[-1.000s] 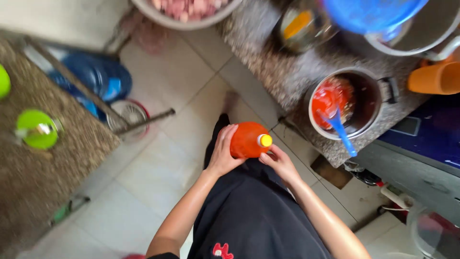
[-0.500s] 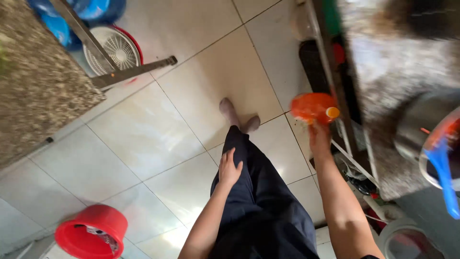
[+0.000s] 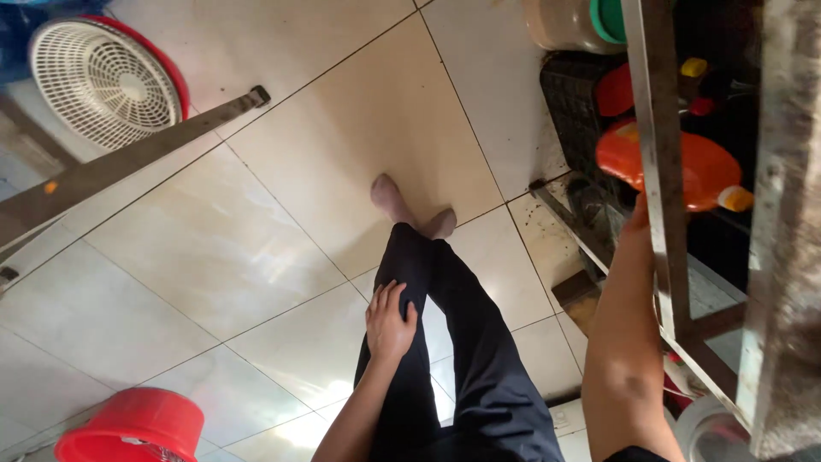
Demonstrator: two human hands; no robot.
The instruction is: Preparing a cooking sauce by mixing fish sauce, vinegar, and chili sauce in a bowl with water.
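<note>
My right hand (image 3: 637, 214) reaches under the counter and holds an orange bottle (image 3: 693, 167) with a yellow cap, tilted on its side behind a metal frame bar (image 3: 657, 162). Most of that hand is hidden by the bar and the bottle. My left hand (image 3: 389, 318) rests flat on my left thigh, on black trousers (image 3: 462, 342), fingers together and holding nothing. My feet stand on pale floor tiles.
Under the counter sit a dark crate (image 3: 577, 103), red containers (image 3: 617, 90) and a jar with a green lid (image 3: 577, 21). A white fan grille in a red rim (image 3: 107, 81) lies at the upper left, a red bucket (image 3: 128, 428) at the lower left. A metal table leg (image 3: 128, 162) crosses the left side.
My view has tilted down from the counters to the floor. The orange bottle left my two-handed hold and went right and under the counter in my right hand; my left hand dropped to my thigh.
</note>
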